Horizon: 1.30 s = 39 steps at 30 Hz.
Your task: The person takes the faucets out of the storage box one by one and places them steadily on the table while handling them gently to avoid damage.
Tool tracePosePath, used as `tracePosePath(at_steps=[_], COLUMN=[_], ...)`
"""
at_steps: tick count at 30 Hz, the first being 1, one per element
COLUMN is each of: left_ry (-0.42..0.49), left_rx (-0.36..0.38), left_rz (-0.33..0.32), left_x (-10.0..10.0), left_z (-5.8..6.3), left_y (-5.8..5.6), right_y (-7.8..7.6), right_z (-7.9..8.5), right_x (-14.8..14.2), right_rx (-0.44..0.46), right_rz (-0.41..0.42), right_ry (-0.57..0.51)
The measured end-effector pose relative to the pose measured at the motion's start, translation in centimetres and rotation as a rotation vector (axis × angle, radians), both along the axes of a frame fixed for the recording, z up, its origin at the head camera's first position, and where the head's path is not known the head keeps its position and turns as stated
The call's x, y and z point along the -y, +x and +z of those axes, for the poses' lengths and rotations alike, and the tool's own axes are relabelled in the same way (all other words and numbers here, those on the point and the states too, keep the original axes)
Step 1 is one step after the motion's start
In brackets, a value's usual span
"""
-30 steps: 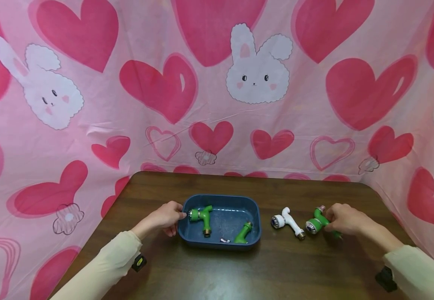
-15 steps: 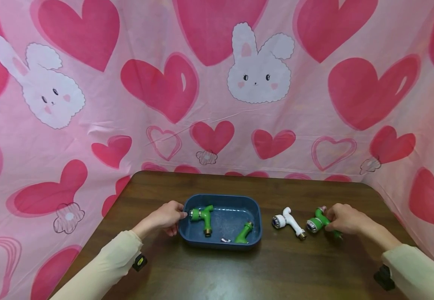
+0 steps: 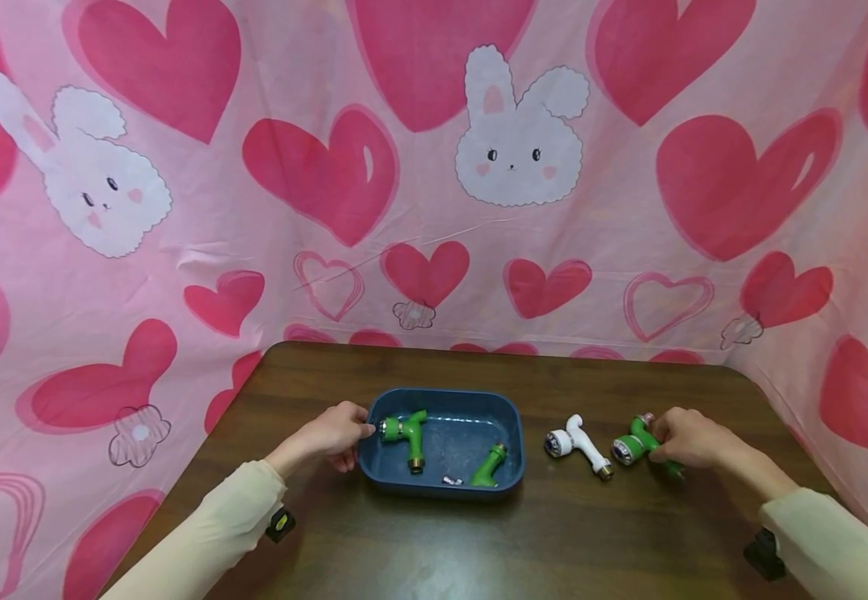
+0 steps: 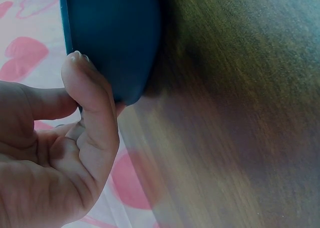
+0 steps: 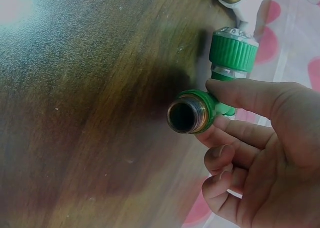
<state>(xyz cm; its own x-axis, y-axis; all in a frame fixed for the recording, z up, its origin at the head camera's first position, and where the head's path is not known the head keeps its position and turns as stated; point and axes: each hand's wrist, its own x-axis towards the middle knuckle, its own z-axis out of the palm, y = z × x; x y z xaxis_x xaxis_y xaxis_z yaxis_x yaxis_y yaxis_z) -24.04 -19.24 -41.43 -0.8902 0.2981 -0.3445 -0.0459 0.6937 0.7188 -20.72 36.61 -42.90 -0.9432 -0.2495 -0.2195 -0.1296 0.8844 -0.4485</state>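
Note:
My left hand (image 3: 334, 433) pinches the left rim of a blue plastic basin (image 3: 441, 487) between thumb and curled fingers, as the left wrist view shows close up. Inside the basin, a green tap (image 3: 411, 433) lies at the left and a second green tap (image 3: 488, 467) at the right, partly hidden by the front wall. At the right of the table, my right hand (image 3: 692, 437) grips another green tap (image 5: 232, 50) by its body. Its brass threaded end (image 5: 187, 115) points out past the thumb. Left of it lies a white tap (image 3: 578, 446) with a brass end.
The brown wooden table (image 3: 434, 542) runs back to a pink curtain (image 3: 419, 208) printed with hearts and rabbits. A small shiny piece (image 3: 451, 481) lies on the basin floor near its front wall.

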Motion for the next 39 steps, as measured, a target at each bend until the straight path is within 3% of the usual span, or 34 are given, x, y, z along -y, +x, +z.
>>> tracePosePath(at_steps=[12, 39], left_ry=[0.012, 0.005], left_rx=[0.009, 0.022], left_rz=[0.000, 0.013], left_x=[0.11, -0.05], left_z=[0.03, 0.03], left_y=[-0.07, -0.07], right_y=[-0.17, 0.05], right_z=[-0.44, -1.06], right_x=[-0.02, 0.59], right_rx=[-0.015, 0.014], right_rz=[0.012, -0.142], right_ry=[0.001, -0.005])
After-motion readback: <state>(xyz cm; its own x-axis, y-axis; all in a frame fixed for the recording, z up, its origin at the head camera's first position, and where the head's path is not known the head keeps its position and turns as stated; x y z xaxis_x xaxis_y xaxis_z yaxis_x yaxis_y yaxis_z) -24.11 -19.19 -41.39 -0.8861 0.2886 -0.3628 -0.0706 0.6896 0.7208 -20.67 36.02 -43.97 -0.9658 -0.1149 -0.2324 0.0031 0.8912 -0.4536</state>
